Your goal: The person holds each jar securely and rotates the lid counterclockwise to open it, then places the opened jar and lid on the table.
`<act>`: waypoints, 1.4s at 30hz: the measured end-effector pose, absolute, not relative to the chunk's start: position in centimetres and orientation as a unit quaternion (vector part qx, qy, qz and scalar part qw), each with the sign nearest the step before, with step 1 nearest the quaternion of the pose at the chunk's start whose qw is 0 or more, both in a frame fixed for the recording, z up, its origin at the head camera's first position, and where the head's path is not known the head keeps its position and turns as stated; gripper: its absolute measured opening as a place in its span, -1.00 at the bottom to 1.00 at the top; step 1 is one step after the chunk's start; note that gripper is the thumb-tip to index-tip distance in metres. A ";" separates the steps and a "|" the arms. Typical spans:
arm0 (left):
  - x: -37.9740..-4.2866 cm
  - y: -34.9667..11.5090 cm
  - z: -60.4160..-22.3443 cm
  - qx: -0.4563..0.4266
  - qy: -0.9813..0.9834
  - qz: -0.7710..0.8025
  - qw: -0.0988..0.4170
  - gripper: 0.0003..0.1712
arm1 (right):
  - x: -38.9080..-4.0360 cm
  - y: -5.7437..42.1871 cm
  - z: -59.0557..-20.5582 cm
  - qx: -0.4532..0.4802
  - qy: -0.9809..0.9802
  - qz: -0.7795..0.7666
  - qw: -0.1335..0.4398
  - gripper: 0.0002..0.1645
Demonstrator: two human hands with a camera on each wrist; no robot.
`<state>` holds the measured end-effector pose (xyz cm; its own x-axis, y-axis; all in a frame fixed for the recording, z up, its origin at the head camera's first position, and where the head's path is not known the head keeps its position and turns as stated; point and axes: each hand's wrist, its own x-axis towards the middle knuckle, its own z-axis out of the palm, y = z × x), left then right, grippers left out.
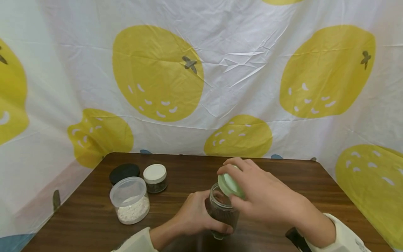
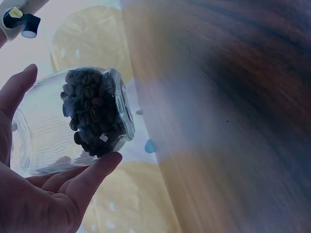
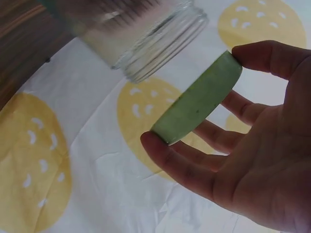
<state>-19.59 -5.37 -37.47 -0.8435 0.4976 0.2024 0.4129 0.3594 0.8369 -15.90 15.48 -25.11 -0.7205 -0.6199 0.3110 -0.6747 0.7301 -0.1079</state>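
Note:
My left hand (image 1: 197,213) grips a ribbed clear glass jar (image 1: 224,214) around its side, over the front of the table. Dark beans, like coffee beans (image 2: 93,109), fill the bottom part of the jar in the left wrist view. Between thumb and fingertips, my right hand (image 1: 267,190) pinches a pale green lid (image 1: 230,185) by its edge. The lid is tilted just off the jar's mouth; in the right wrist view a gap shows between the lid (image 3: 199,99) and the threaded glass rim (image 3: 165,43).
Left on the dark wooden table (image 1: 189,171) stand an uncovered clear plastic tub (image 1: 130,201) of pale flakes, a black round lid (image 1: 124,172) behind it, and a small white-lidded jar (image 1: 155,178) with dark contents. A lemon-print cloth (image 1: 236,87) hangs behind the table.

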 end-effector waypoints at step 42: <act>-19.7 -5.6 -37.8 0.257 0.828 0.497 0.016 -0.22 | -21.5 20.7 -36.7 0.223 -0.968 0.115 -0.032 -0.27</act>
<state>-19.69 -5.56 -37.77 -0.8678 0.4413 0.2284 0.4090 0.3733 0.8326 -21.51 20.70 -36.67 -0.8986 -0.4385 -0.0111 -0.4237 0.8743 -0.2366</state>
